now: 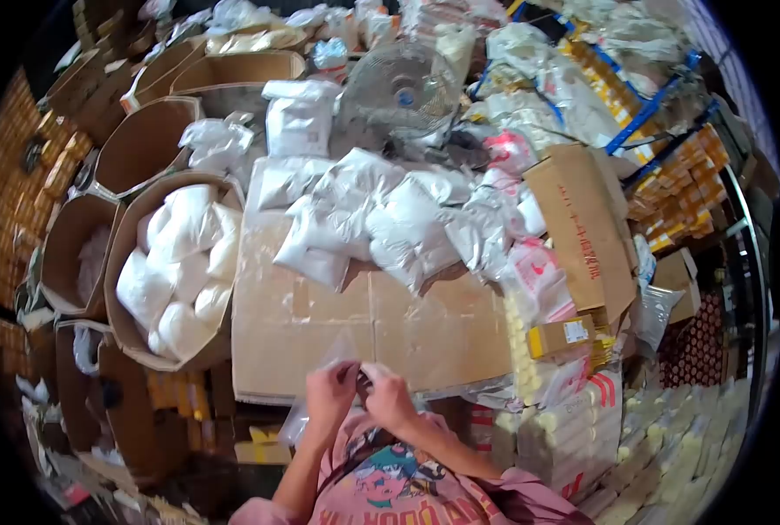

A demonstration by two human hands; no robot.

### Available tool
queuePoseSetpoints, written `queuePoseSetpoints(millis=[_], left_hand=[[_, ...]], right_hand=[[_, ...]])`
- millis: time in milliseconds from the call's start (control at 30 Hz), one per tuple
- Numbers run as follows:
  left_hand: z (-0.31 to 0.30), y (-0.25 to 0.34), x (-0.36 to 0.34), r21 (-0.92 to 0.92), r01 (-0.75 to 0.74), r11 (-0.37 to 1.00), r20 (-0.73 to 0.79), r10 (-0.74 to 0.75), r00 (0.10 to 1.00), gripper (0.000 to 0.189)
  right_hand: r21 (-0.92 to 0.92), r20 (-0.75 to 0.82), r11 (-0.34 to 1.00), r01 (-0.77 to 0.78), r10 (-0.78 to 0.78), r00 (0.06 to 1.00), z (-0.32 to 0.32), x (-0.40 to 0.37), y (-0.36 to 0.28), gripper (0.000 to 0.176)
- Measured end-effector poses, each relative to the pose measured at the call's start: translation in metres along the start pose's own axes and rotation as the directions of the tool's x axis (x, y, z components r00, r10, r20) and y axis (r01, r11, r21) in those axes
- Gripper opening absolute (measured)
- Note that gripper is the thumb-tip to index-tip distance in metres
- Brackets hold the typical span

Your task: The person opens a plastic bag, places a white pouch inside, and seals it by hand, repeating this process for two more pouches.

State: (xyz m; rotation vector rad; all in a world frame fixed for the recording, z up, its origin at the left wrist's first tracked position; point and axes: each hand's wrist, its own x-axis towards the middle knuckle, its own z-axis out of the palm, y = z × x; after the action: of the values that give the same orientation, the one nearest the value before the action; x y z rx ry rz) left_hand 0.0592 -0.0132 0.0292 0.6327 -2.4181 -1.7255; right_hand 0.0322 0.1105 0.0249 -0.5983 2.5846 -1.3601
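My left hand (330, 394) is closed, pinching a clear plastic bag (295, 422) that hangs down on its left side, with a thin corner rising above the fingers. Close beside it, my right hand (387, 399) is also closed, its fingertips meeting the left ones at the bag's edge. Both hands are just over the near edge of a cardboard-topped table (307, 359). Further back on the cardboard lies a heap of filled white plastic packets (407, 223). What is inside the held bag, if anything, cannot be made out.
A large cardboard box of white bundles (180, 271) stands at the table's left. Other open boxes (147, 144) line that side. A fan (400, 92) stands behind the packets. At right are a tilted cardboard sheet (578, 227), a small taped box (561, 336) and wrapped rolls (574, 433).
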Motion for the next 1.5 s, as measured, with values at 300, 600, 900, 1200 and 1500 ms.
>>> queuePoseSetpoints(millis=[300, 600, 900, 1200, 1500], left_hand=[[-0.024, -0.007, 0.019, -0.438, 0.213, 0.873, 0.206, -0.133, 0.969, 0.012], [-0.036, -0.005, 0.009, -0.486, 0.288, 0.825, 0.294, -0.156, 0.943, 0.011], [-0.047, -0.004, 0.002, -0.479, 0.281, 0.832, 0.385, -0.090, 0.919, 0.017], [-0.044, -0.008, -0.004, -0.498, 0.301, 0.813, 0.402, -0.091, 0.911, 0.016], [-0.038, -0.013, -0.007, -0.453, 0.303, 0.838, 0.372, -0.131, 0.919, 0.009]], right_hand=[[0.147, 0.083, 0.989, 0.033, -0.046, 0.995, -0.014, 0.021, -0.008, 0.026], [0.225, 0.236, 0.961, -0.160, 0.106, 0.966, -0.028, 0.009, -0.026, 0.038], [0.223, 0.190, 0.970, -0.094, 0.051, 0.980, -0.021, 0.000, -0.014, 0.031], [0.175, 0.221, 0.984, -0.043, 0.003, 0.975, -0.026, 0.001, -0.020, 0.029], [0.157, 0.252, 0.986, 0.053, -0.092, 0.963, -0.025, -0.005, -0.014, 0.029]])
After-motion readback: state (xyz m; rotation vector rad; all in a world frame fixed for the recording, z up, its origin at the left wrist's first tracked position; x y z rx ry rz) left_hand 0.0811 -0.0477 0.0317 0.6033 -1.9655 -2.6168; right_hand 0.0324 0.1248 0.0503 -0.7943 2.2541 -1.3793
